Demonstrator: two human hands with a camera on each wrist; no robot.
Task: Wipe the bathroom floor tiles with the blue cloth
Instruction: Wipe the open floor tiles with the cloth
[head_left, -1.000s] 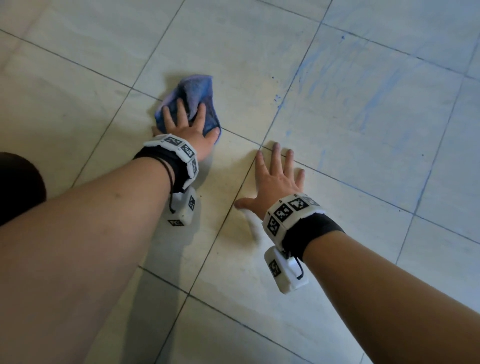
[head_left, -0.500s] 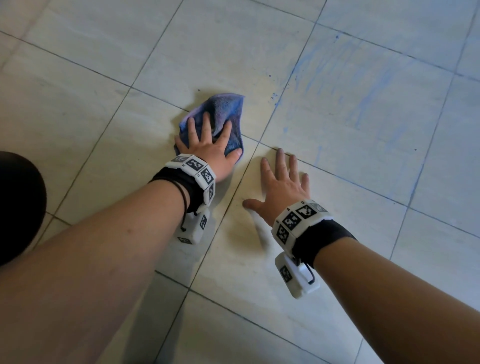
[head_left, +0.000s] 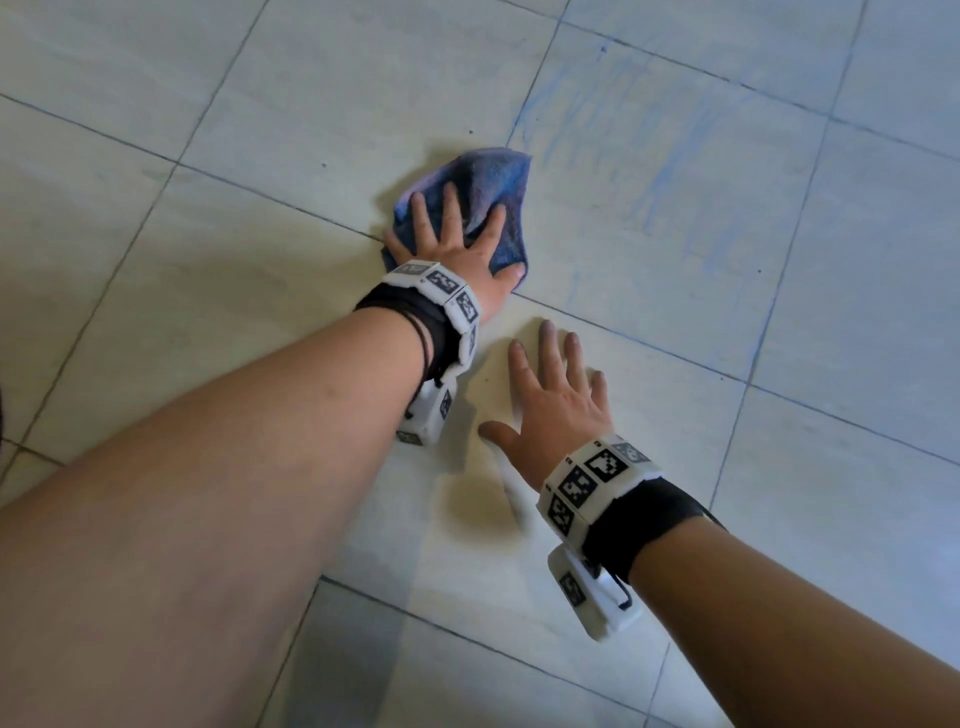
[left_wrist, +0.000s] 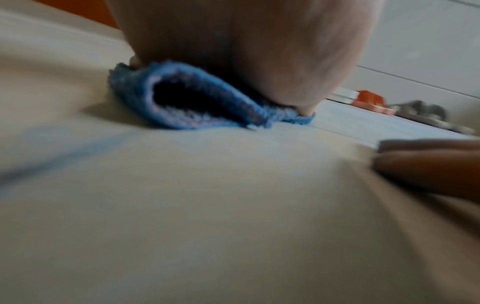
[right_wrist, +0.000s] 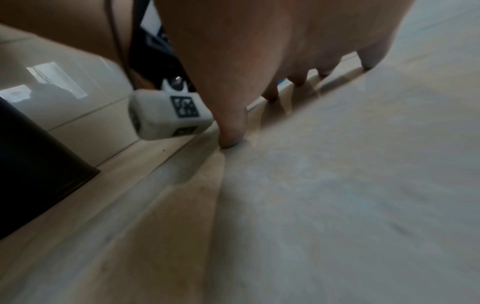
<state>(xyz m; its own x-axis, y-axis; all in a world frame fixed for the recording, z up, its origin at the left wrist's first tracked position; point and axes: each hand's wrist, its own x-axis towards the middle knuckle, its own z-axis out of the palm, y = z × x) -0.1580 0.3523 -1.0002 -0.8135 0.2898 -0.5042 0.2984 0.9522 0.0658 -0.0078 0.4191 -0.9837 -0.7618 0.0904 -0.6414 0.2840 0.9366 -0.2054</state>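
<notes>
Blue cloth (head_left: 470, 208) sits bunched on the floor tiles (head_left: 260, 93), right under the left hand (head_left: 457, 249), and that is where the action is. The left grip is spread wide, fingers straight and fanned across the top of the cloth, palm bearing down on it rather than closing round it. That flat press makes sense for wiping: it loads more of the fabric against the tile. From the left wrist view the cloth (left_wrist: 197, 102) is folded over on itself, with an open loop of fabric at the heel of the hand, so the wiping face looks smaller than it could be.

Now the right hand (head_left: 550, 400): empty, fingers straight and splayed, planted on bare tile just beside the left wrist. In the right wrist view its fingertips (right_wrist: 230, 142) touch the floor. I read it as a brace, carrying the person's weight while the other arm works.

Ahead of the cloth and off to the side of the right hand, faint blue streaks (head_left: 649, 171) run across a tile. Whether they are dirt or smear off the cloth, I cannot tell. My call: mid-wipe, with that streaked tile probably still needing a pass, and a good deal of floor apparently left.
</notes>
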